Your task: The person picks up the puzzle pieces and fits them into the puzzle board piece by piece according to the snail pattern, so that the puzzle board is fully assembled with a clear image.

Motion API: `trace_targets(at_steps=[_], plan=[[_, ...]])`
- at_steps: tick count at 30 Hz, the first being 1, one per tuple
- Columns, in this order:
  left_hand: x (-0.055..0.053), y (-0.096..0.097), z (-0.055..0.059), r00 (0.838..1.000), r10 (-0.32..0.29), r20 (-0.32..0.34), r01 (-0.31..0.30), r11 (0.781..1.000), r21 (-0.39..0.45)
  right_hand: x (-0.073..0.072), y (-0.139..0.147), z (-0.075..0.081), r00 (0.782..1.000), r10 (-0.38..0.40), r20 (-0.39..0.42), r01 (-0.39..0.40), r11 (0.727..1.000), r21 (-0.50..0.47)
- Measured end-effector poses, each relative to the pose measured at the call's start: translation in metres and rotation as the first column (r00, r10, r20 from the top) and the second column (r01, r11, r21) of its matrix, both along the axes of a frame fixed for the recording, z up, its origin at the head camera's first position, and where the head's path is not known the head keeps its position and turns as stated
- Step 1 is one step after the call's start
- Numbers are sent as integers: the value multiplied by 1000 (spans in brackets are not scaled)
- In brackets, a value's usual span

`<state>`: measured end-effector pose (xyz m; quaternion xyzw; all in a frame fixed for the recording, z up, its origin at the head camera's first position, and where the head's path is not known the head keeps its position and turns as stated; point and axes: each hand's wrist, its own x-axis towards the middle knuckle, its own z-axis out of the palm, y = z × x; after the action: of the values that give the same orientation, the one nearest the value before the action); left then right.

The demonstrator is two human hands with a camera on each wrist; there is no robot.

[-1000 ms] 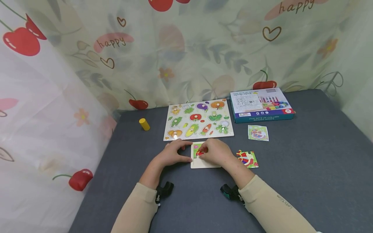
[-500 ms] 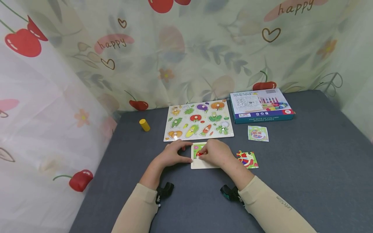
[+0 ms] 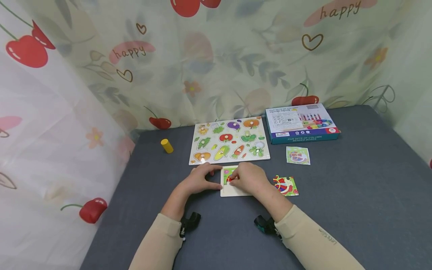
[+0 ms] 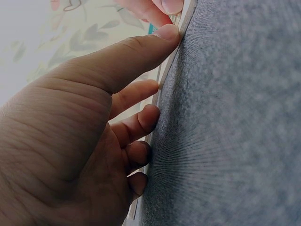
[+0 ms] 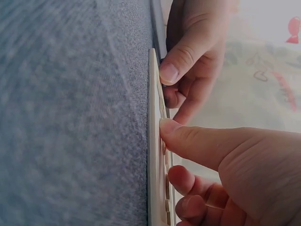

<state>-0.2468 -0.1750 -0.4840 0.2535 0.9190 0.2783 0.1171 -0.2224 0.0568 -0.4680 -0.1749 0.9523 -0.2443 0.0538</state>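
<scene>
Between the hands, a small pale wooden puzzle tray (image 3: pixel 233 192) lies on the dark tablecloth. Green-and-pink puzzle pieces (image 3: pixel 227 172) show in its upper left. My left hand (image 3: pixel 202 178) steadies the tray from the left, with thumb and index fingertip at its edge; the left wrist view shows the thumb (image 4: pixel 164 37) on that edge and the other fingers loosely bent. Over the tray's middle, my right hand (image 3: pixel 251 178) pinches a red puzzle piece (image 3: pixel 230 179) low against the tray. The right palm and fingers hide the tray's right part.
More colourful puzzle pieces (image 3: pixel 287 185) lie together beside the right wrist. Behind them is a small picture card (image 3: pixel 298 155). A vegetable puzzle board (image 3: pixel 216 148) and a boxed bead set (image 3: pixel 302 129) sit at the back. A yellow cylinder (image 3: pixel 167 146) stands at left.
The hands, the tray and the pieces hold nearly the same places. The right fingers shift only slightly at the red piece; the head view drifts a little.
</scene>
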Motion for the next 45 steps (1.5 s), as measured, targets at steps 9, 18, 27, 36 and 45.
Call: trace_targets(at_steps=[9,18,27,36,45], plan=[[1,0,-1,1000,6,8,-6,1000,-9,1,0,2,999,45,-3,-45,999,0],[-1,1,1,1000,2,-5,-2,1000,-5,2,7,23,999,49,6,-49,997,-55],[-1,1,0,1000,19,12,-19,1000,-15,10,14,51,998,64,-15,-65,995,-69],[-1,1,0,1000,26,16,-26,1000,-9,23,19,75,997,42,-70,-46,997,-55],[0,1,0,1000,15,7,-15,1000,-12,34,30,95,991,60,-120,-69,995,-72]])
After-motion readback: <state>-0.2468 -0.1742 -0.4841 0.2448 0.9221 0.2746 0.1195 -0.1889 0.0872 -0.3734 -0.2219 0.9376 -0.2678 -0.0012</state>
